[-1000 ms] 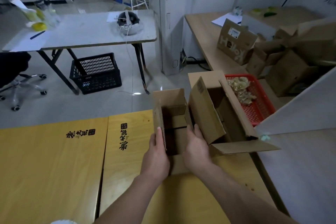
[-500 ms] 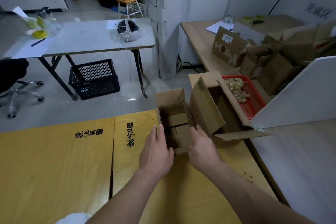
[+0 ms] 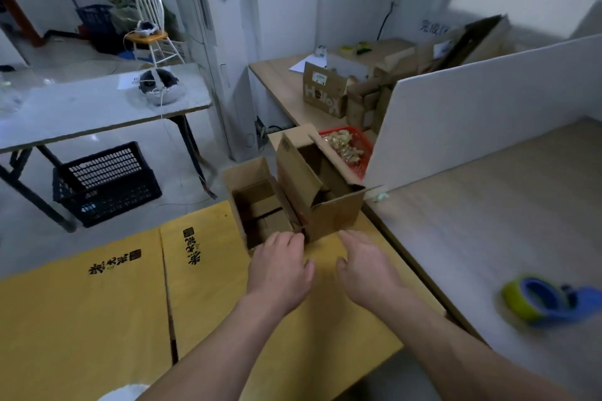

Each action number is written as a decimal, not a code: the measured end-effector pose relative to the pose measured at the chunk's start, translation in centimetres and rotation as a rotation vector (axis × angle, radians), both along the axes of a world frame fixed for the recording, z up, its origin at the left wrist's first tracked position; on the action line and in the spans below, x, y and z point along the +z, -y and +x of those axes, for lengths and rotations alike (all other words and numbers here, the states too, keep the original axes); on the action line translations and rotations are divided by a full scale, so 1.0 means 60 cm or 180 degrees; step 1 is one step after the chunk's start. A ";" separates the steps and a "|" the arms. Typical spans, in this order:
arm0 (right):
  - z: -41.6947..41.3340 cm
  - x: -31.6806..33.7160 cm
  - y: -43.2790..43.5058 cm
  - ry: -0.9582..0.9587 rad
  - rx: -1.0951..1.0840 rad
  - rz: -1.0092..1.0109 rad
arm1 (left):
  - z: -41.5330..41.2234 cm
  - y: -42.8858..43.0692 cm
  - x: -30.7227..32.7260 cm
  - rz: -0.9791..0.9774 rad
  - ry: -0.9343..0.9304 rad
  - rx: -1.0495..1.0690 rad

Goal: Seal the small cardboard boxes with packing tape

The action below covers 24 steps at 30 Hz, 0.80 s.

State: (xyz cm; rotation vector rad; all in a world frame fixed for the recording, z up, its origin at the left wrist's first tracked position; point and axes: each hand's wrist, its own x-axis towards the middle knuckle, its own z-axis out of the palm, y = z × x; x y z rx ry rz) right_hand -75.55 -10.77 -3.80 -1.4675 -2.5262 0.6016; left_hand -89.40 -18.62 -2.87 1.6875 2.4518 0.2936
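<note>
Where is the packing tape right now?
The tape dispenser lies on the grey desk at the far right, beyond the right hand, untouched.

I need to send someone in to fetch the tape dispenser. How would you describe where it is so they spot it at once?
Find the pale grey desk to the right of the yellow tabletop, behind the white divider panel. The tape dispenser lies alone near its right edge. It is blue plastic with a yellow-green roll, unlike the brown cardboard boxes.
</note>
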 end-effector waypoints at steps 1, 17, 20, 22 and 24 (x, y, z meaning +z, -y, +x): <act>0.030 0.004 -0.001 0.0028 -0.0077 0.0008 | 0.025 -0.006 0.004 -0.0001 -0.0019 -0.0119; 0.762 0.050 0.016 0.0250 -0.1692 0.0145 | 0.687 -0.151 0.067 0.0040 -0.0136 -0.2106; 0.873 0.059 0.035 0.0295 -0.1964 0.0180 | 0.801 -0.161 0.064 0.0139 -0.0199 -0.2406; 0.933 0.067 0.050 0.0338 -0.2147 0.0214 | 0.867 -0.164 0.061 0.0157 -0.0145 -0.2620; 0.986 0.070 0.064 0.0337 -0.2352 0.0235 | 0.927 -0.168 0.060 0.0150 -0.0112 -0.2840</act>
